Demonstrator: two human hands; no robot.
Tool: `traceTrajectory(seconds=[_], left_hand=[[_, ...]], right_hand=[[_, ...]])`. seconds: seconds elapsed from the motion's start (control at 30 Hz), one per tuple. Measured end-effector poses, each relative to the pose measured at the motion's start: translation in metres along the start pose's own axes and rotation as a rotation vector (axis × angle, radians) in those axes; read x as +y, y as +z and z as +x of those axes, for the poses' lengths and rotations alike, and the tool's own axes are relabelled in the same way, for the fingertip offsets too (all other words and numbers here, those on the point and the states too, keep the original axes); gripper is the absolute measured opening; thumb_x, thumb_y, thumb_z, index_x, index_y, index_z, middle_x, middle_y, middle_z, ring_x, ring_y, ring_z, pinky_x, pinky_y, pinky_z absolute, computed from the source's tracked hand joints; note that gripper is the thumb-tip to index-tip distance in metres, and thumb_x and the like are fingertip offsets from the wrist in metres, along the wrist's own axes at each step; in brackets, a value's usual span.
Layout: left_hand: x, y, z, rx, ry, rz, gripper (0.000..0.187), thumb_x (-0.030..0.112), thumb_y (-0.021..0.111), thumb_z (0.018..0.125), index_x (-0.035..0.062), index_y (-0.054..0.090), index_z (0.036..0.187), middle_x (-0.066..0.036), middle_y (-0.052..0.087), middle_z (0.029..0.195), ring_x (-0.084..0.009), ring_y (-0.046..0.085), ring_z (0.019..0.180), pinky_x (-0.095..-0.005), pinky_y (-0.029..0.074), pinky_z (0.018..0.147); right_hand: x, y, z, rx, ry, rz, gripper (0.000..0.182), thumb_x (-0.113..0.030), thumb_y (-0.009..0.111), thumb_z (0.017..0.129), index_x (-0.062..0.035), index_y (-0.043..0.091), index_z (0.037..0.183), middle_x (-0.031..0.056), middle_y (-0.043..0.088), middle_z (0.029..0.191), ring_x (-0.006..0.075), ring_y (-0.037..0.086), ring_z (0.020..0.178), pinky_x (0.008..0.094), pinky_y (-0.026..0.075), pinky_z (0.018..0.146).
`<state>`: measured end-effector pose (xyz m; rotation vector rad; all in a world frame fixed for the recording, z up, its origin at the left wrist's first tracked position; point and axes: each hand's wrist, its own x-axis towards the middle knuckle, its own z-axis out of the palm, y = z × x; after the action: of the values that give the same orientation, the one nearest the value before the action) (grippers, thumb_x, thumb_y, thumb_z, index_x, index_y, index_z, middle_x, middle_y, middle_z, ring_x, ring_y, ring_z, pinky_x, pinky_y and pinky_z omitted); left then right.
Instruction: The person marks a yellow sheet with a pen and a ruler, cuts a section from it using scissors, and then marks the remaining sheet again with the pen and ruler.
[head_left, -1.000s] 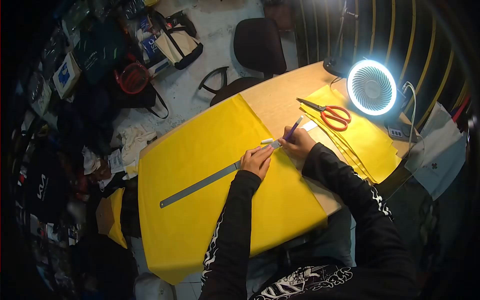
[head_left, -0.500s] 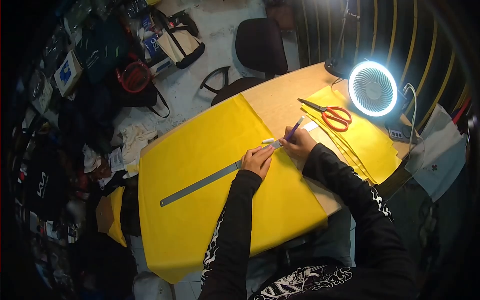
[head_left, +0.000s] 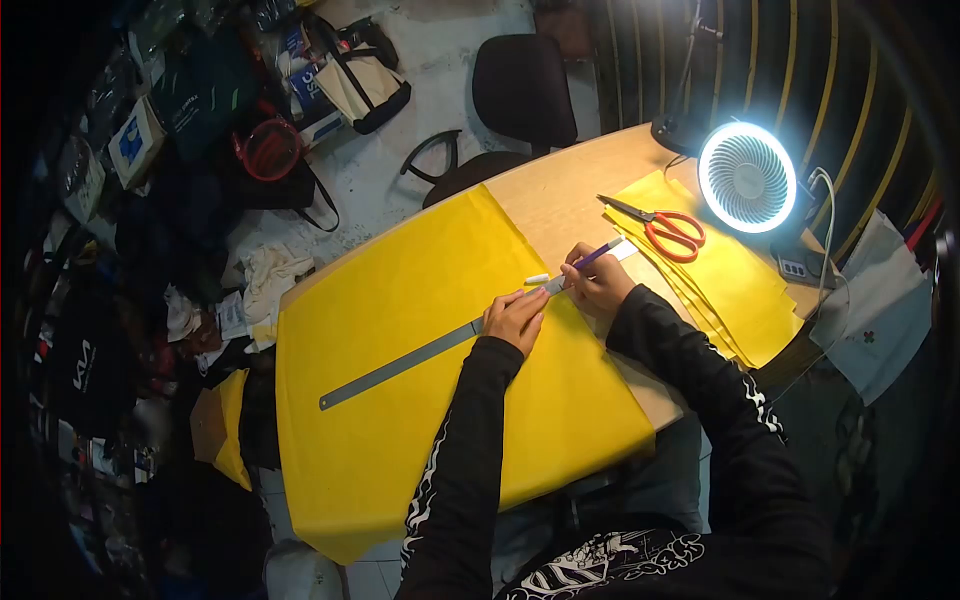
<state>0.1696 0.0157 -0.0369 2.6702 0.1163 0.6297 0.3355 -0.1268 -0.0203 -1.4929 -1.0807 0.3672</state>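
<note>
The pen (head_left: 600,252) now leans lower in the right hand's (head_left: 604,285) closed grip, changing its slant near the ruler (head_left: 400,367), which stays put on the worktop's (head_left: 545,185) yellow cloth (head_left: 400,280) beneath the left hand's (head_left: 512,320) open, flattened grip.

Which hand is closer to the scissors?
The right hand, holding the pen just below the scissors in view. The left is farther off, pressing the ruler.

ruler (head_left: 400,366) on sheet (head_left: 400,290) | sheet on table (head_left: 550,185) | scissors (head_left: 655,217) on stack (head_left: 745,300) | stack right of sheet | fan (head_left: 747,180) beyond stack
</note>
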Motion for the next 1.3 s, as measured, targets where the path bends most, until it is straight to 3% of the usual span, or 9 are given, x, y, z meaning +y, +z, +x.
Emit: traceTrajectory(seconds=[0.13,0.53,0.63,0.83,0.93,1.13,1.3], left_hand=[[0.001,-0.001,0.0,-0.001,-0.008,-0.007,0.036,0.018,0.059,0.085,0.0193,0.061,0.121,0.004,0.057,0.127,-0.0229,0.05,0.114,-0.0367,0.036,0.098],[0.001,-0.001,0.0,0.003,0.0,0.004,0.036,0.019,0.058,0.085,0.0188,0.06,0.121,0.004,0.057,0.127,-0.0223,0.049,0.114,-0.0366,0.036,0.098],[0.002,-0.002,0.0,0.004,0.0,0.0,0.036,0.019,0.058,0.085,0.0187,0.06,0.122,0.004,0.057,0.127,-0.0223,0.049,0.114,-0.0365,0.036,0.098],[0.0,-0.001,0.0,0.007,0.001,-0.005,0.036,0.018,0.059,0.085,0.0185,0.06,0.122,0.004,0.057,0.127,-0.0223,0.05,0.114,-0.0365,0.035,0.098],[0.0,-0.001,0.0,0.003,-0.001,-0.007,0.036,0.018,0.058,0.085,0.0182,0.06,0.121,0.004,0.058,0.126,-0.0224,0.05,0.113,-0.0365,0.035,0.099],[0.001,-0.002,0.0,0.011,0.005,-0.028,0.036,0.018,0.058,0.085,0.017,0.061,0.121,0.003,0.058,0.126,-0.0228,0.05,0.112,-0.0356,0.035,0.1],[-0.004,0.0,-0.001,0.035,0.072,-0.051,0.035,0.016,0.056,0.085,0.0153,0.061,0.12,-0.001,0.057,0.127,-0.0253,0.051,0.111,-0.0363,0.036,0.099]], right_hand=[[-0.007,-0.002,0.0,-0.028,0.02,-0.042,0.01,-0.011,0.053,0.093,-0.001,0.051,0.091,0.0045,0.062,0.067,0.0094,0.059,0.06,0.0222,0.046,0.057],[0.011,0.0,0.003,-0.045,0.005,0.019,0.008,-0.009,0.05,0.094,-0.0015,0.05,0.096,0.007,0.062,0.078,0.0106,0.06,0.069,0.0239,0.049,0.064],[0.011,0.003,0.003,-0.044,0.026,0.041,0.007,-0.008,0.05,0.094,-0.0008,0.051,0.097,0.0073,0.062,0.081,0.0124,0.062,0.072,0.0255,0.049,0.064],[0.004,-0.002,0.001,0.005,-0.203,-0.249,0.011,-0.008,0.053,0.09,-0.0034,0.053,0.1,0.013,0.063,0.083,0.0227,0.064,0.076,0.0307,0.048,0.067],[-0.007,-0.002,-0.002,0.017,-0.106,-0.15,0.009,-0.007,0.052,0.091,-0.0034,0.054,0.099,0.0138,0.063,0.082,0.0235,0.064,0.075,0.031,0.049,0.066],[-0.002,-0.009,0.0,0.006,-0.149,-0.324,0.02,-0.002,0.061,0.079,-0.004,0.054,0.097,0.0142,0.063,0.082,0.0262,0.065,0.076,0.0319,0.05,0.067],[0.011,-0.016,0.003,-0.085,-0.195,-0.218,0.026,0.003,0.061,0.072,-0.0052,0.055,0.097,0.0135,0.063,0.085,0.0264,0.066,0.079,0.0319,0.051,0.071]])
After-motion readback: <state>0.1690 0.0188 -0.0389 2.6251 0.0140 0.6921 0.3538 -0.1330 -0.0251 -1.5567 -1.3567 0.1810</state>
